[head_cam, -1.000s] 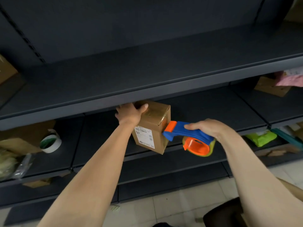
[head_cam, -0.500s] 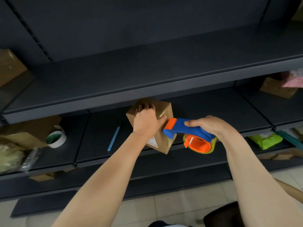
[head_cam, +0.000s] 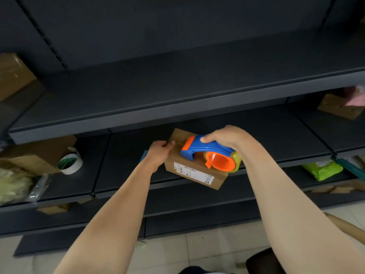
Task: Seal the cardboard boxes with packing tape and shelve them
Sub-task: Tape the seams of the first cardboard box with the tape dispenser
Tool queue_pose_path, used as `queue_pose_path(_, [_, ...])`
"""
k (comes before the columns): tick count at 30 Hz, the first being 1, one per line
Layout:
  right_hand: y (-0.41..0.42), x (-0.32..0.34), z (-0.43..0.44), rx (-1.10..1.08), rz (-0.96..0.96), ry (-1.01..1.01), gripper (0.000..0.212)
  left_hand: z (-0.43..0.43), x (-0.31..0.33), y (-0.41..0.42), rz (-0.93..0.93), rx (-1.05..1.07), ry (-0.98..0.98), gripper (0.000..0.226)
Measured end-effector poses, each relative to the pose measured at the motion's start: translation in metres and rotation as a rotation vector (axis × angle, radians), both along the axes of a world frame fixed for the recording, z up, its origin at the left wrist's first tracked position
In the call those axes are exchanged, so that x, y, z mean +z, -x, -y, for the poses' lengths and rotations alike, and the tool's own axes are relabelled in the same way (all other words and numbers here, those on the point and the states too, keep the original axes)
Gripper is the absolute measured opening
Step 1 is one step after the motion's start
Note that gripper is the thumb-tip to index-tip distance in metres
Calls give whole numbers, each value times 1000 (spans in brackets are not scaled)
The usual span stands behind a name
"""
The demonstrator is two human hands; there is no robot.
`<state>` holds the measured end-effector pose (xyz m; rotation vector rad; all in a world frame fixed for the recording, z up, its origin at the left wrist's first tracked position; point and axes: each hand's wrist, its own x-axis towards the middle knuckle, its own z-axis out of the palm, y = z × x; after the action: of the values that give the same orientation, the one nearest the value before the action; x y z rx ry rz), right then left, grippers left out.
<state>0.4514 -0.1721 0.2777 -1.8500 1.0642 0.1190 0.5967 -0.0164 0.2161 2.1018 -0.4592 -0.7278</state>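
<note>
On the far left, a brown cardboard box (head_cam: pixel 13 74) sits at the end of the upper shelf (head_cam: pixel 177 91). Below it, on the middle shelf (head_cam: pixel 122 165), lies a flat brown parcel (head_cam: pixel 39 153), with a white tape roll (head_cam: pixel 70 162) (green inside its core) leaning against its right side. In front of the parcel is a clear bag (head_cam: pixel 15 184) of pale yellowish stuff.

Toward the middle, the left hand (head_cam: pixel 160 153) grips the left end of the small cardboard box (head_cam: pixel 178 138), thumb on the top face and fingers curled round the end. A blue strip (head_cam: pixel 143 155) shows just behind that wrist, mostly hidden. The box is at the front edge of the middle shelf, turned at an angle, its near right corner past the lip. A white shipping label (head_cam: pixel 193 173) is on its near side.

On top of the box rests the blue and orange tape dispenser (head_cam: pixel 209 153), orange nose toward the left hand and the tape roll at its right end. The right hand (head_cam: pixel 227 138) is clenched round the blue handle from above.

Further right, a green packet (head_cam: pixel 323 170) lies on a lower shelf, and another cardboard box (head_cam: pixel 337 107) with something pink (head_cam: pixel 355 97) on it sits at the far right. Pale floor tiles (head_cam: pixel 207 250) show below.
</note>
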Motion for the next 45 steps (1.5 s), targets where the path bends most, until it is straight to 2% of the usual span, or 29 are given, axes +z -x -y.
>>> queue_pose_path(5, [-27,-2,-8,65,-68,11,38,1,-15,-4,-64,84,-28,52])
queue_pose_path(8, [-33,1,-7,77,-86,21,38,8,-19,-8,-15,87,-43,33])
queue_pose_path(15, [-19,4,10,76,-89,-19,42,16,-18,-14,-28,105,-42,24])
queue_pose_path(21, [23,-2,44,70,-131,-45,40,16,-20,-17,-27,107,-45,30])
queue_pose_path(24, [63,-9,69,28,-138,-27,51,16,-21,-18,-46,104,0,29])
queue_pose_path(27, [99,-19,83,-14,-140,-88,61,15,-21,-18,-61,108,2,28])
queue_pose_path(33, [111,-46,89,-34,-148,-217,60,17,-18,-16,-75,93,-61,32])
queue_pose_path(35, [103,-49,87,-22,-146,-241,62,18,-18,-15,24,97,-120,53])
queue_pose_path(36, [101,-50,88,-22,-139,-249,67,19,-18,-13,143,104,-174,60])
queue_pose_path(37, [99,-52,89,-28,-131,-253,72,20,-16,-8,324,102,-234,57])
queue_pose_path(39, [100,-55,89,-42,-116,-255,80,28,-13,11,701,15,-310,37])
queue_pose_path(40, [100,-56,88,-44,-109,-252,83,35,-12,23,784,-63,-311,30])
queue_pose_path(41, [100,-57,85,-43,-100,-249,87,43,-13,37,794,-144,-312,31])
queue_pose_path(43, [98,-61,79,-43,-82,-240,87,56,-16,63,739,-256,-361,52])
queue_pose_path(45, [94,-63,73,-51,-78,-222,75,65,-19,78,739,-295,-384,70])
